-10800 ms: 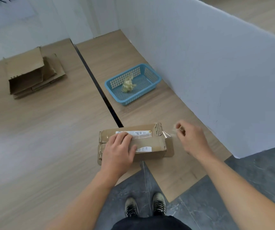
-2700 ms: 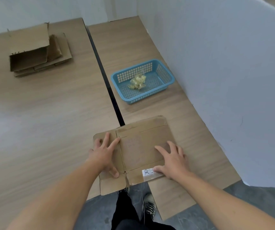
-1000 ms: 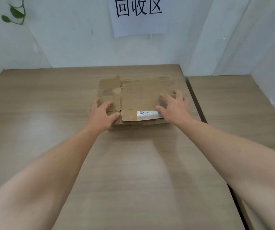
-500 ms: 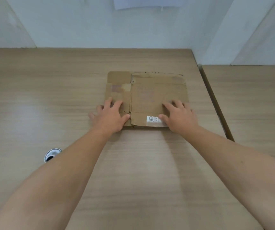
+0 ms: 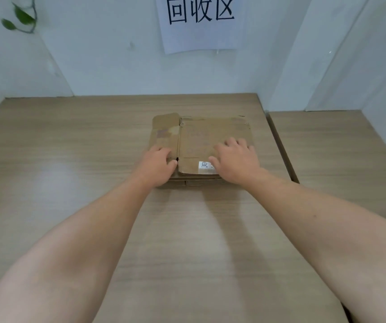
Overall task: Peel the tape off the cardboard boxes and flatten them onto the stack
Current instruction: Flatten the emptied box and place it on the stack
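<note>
A flattened brown cardboard box point(image 5: 201, 138) lies on top of the stack of flattened boxes point(image 5: 187, 181) near the back of the wooden table point(image 5: 70, 173). A small white label point(image 5: 203, 164) sits at its near edge. My left hand point(image 5: 158, 163) presses flat on the box's left flap. To its right, my right hand point(image 5: 234, 159) lies palm down on the main panel, fingers spread. Both hands rest on the cardboard and hold nothing.
A white wall with a paper sign point(image 5: 199, 22) stands right behind the table. A dark gap point(image 5: 280, 148) separates this table from a second one point(image 5: 341, 159) on the right. Green leaves point(image 5: 19, 19) hang at upper left.
The flattened box was carried from the near table edge to the stack. Both hands have stayed pressing on it over the last second; my view has tilted upward.
</note>
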